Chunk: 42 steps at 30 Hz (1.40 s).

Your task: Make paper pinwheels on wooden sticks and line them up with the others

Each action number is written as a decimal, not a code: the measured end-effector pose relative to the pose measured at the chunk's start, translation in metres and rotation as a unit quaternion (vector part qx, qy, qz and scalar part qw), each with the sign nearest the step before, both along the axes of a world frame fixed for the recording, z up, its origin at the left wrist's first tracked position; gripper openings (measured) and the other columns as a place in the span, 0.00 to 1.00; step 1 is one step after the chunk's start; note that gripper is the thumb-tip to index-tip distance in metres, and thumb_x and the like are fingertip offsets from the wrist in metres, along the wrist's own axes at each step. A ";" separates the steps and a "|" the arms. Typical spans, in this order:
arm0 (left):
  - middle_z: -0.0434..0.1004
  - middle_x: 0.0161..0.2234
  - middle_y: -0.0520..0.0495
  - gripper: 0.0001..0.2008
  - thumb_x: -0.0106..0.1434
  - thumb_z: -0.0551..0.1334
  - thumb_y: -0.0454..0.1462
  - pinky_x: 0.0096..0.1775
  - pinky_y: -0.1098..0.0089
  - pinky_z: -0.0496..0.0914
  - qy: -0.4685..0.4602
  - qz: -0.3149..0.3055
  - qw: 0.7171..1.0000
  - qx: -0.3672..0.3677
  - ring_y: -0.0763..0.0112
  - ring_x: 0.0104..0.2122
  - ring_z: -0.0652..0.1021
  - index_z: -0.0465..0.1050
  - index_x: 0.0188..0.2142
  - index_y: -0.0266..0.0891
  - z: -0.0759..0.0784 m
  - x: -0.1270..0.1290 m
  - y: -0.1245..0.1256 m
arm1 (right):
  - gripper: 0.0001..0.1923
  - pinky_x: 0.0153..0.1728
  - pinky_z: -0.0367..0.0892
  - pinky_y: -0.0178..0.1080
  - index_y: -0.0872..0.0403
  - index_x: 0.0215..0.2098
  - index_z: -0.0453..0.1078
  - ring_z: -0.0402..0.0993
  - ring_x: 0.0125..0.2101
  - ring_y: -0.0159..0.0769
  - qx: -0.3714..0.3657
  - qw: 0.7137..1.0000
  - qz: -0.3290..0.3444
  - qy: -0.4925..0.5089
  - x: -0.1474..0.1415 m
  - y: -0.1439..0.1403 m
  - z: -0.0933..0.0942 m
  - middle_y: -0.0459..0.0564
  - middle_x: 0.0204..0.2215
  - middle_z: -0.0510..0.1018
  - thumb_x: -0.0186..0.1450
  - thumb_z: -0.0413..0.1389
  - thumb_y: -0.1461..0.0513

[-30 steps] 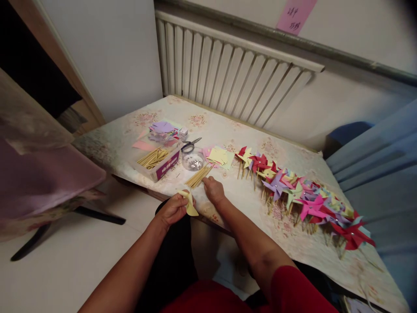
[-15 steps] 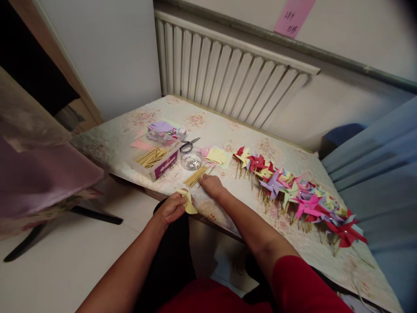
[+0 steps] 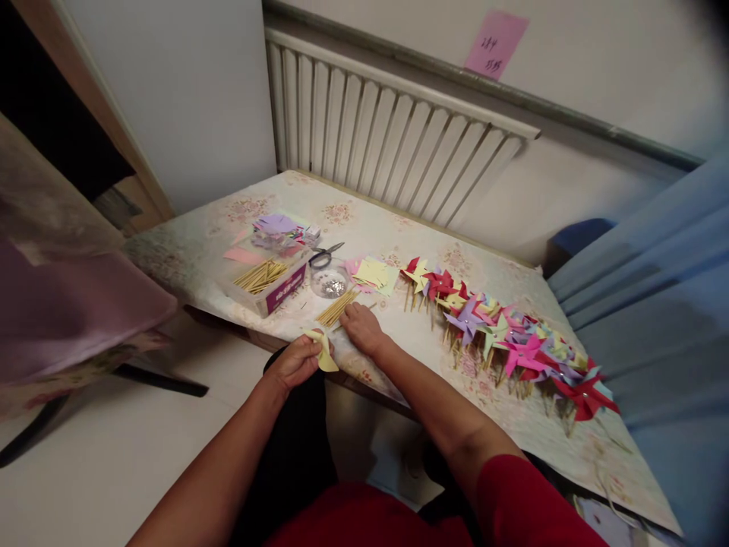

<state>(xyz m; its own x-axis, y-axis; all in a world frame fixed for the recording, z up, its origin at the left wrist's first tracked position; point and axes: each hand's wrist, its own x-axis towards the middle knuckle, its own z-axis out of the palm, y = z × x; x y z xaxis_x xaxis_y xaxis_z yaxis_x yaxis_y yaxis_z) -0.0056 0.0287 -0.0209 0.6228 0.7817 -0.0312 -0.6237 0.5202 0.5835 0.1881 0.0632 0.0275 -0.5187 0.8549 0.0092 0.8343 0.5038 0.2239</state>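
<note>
My left hand (image 3: 299, 362) pinches a folded yellow paper pinwheel (image 3: 325, 358) just in front of the table edge. My right hand (image 3: 361, 328) rests on the table with its fingers bent, against the right side of a loose bundle of thin wooden sticks (image 3: 335, 309). What its fingertips hold, if anything, is hidden. Behind the bundle sits a clear round dish (image 3: 330, 283) of small shiny metal pieces. An open plastic box (image 3: 265, 287) of more sticks stands to the left.
Scissors (image 3: 323, 256) lie behind the dish, with cut paper squares (image 3: 376, 274) to its right. Colored paper pieces (image 3: 278, 226) are piled at the back left. A long row of pinwheels on sticks (image 3: 467, 320) fills the table's right side. A radiator (image 3: 387, 129) stands behind the table.
My right hand has shifted a little at the stick bundle, its fingers now more bent. The left hand keeps its hold on the yellow pinwheel. The whole view has moved slightly.
</note>
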 end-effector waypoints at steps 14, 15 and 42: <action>0.77 0.28 0.43 0.14 0.47 0.75 0.33 0.34 0.71 0.72 0.072 0.006 0.997 0.014 0.68 0.29 0.77 0.75 0.30 0.31 0.003 -0.002 0.003 | 0.12 0.40 0.64 0.36 0.53 0.46 0.69 0.71 0.43 0.38 -0.052 0.975 -0.200 0.083 0.068 -0.079 -0.012 0.52 0.44 0.76 0.69 0.46 0.67; 0.77 0.28 0.44 0.13 0.46 0.75 0.33 0.33 0.71 0.72 0.075 0.010 0.997 0.014 0.68 0.29 0.77 0.75 0.30 0.31 0.003 -0.002 0.004 | 0.12 0.40 0.64 0.36 0.53 0.46 0.69 0.72 0.43 0.38 -0.055 0.969 -0.221 0.096 0.078 -0.086 -0.016 0.52 0.44 0.76 0.70 0.46 0.66; 0.80 0.29 0.44 0.14 0.49 0.76 0.35 0.37 0.71 0.74 0.064 -0.107 0.992 -0.010 0.69 0.31 0.79 0.78 0.33 0.32 0.035 0.083 -0.065 | 0.30 0.10 0.53 0.28 0.58 0.54 0.65 0.58 0.10 0.23 -0.023 0.389 -0.282 0.877 0.104 -0.199 0.038 0.38 0.22 0.74 0.53 0.58 0.59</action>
